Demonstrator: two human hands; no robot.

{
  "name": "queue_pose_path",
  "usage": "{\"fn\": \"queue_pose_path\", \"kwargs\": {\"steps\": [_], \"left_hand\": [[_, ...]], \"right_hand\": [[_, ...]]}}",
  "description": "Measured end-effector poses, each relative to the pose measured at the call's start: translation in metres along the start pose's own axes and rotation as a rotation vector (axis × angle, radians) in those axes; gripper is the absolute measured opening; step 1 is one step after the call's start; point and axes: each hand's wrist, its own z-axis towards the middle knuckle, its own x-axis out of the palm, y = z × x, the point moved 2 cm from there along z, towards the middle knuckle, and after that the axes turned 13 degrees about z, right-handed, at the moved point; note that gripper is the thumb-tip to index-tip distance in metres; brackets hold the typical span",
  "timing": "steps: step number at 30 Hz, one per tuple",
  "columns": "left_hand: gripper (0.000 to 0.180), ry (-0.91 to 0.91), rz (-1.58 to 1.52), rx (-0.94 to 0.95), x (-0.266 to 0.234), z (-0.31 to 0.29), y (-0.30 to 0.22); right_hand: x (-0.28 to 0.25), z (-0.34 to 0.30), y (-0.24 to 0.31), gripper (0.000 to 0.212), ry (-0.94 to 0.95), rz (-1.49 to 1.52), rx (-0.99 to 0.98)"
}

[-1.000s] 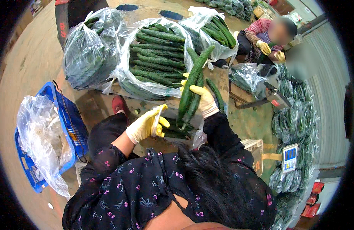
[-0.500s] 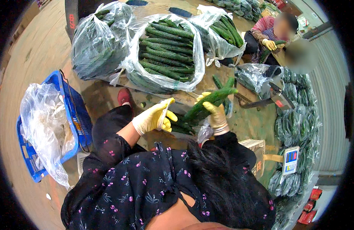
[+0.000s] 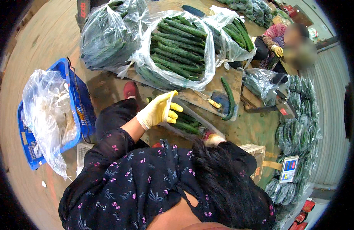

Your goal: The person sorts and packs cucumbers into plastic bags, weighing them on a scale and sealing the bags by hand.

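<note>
Left hand: my left hand, in a yellow glove, held flat with fingers spread apart, clamped on nothing; it hovers just above the cucumbers in a clear bag.
Right hand: my right hand shows only as a bit of pale glove behind my hair; whether it grips anything I cannot tell.
Thing in hand's reach: a few dark green cucumbers lying lengthwise in the clear bag, low in front of my knees, near the edge of the board.
Handling, judged: each cucumber looks stiff and bumpy, light singly; the film is thin and slippery, so the bunch could slide. Best hold is likely round the middle of the bunch, or at the bag's mouth.
Loose piece: one curved cucumber lies on the board, beside a small knife with a yellow handle.
Stock: big open sack of cucumbers beyond the board, two more sacks either side.
Left side: blue crate holding crumpled clear bags.
Surface: floor bare and brownish, greenish damp near the board.
Room: another person crouches at the far right; bagged cucumbers and a scale along a corrugated wall.
</note>
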Motion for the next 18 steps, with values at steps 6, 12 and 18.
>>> {"fn": "queue_pose_path", "kwargs": {"steps": [6,12,18], "left_hand": [[0.057,0.018,0.004,-0.054,0.01,0.001,0.005],[0.067,0.056,0.141,-0.081,0.012,0.005,0.016],[0.069,0.034,0.14,-0.089,0.014,0.004,0.011]], "right_hand": [[-0.118,-0.05,0.09,0.041,0.129,0.308,-0.338],[-0.199,-0.023,0.247,0.03,-0.447,0.571,-0.764],[-0.189,0.081,0.255,0.073,-0.385,-0.141,-0.393]]}}
